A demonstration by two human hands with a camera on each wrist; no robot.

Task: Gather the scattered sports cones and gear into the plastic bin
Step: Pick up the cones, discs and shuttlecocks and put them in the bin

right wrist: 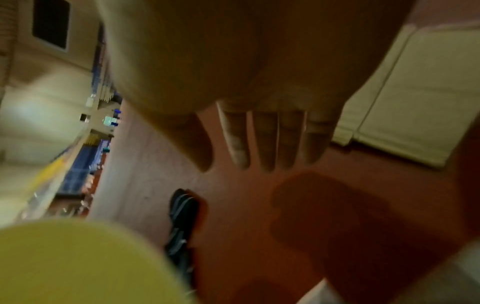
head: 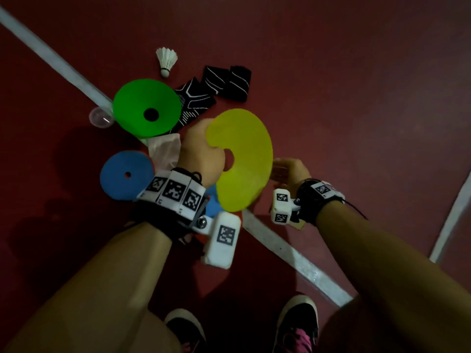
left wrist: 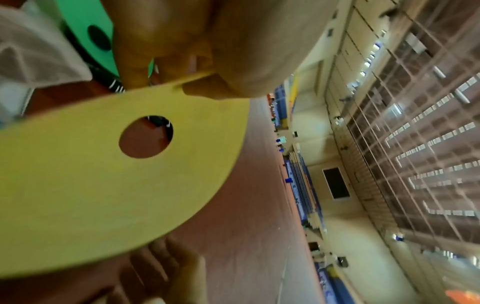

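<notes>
Cone, yellow (head: 244, 159), is off the floor, pinched at its rim by left hand (head: 201, 151); right hand (head: 288, 171) near it, fingers straight, empty. Prob. light, thin, bendy plastic; rim or centre hole gives good hold

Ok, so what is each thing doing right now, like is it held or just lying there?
yellow cone: lifted, pinched at its rim by the left hand
right hand: open, holding nothing, beside the yellow cone
green cone: lying on the floor
blue cone: lying on the floor
shuttlecock: lying on the floor
black wristbands: lying on the floor
</notes>
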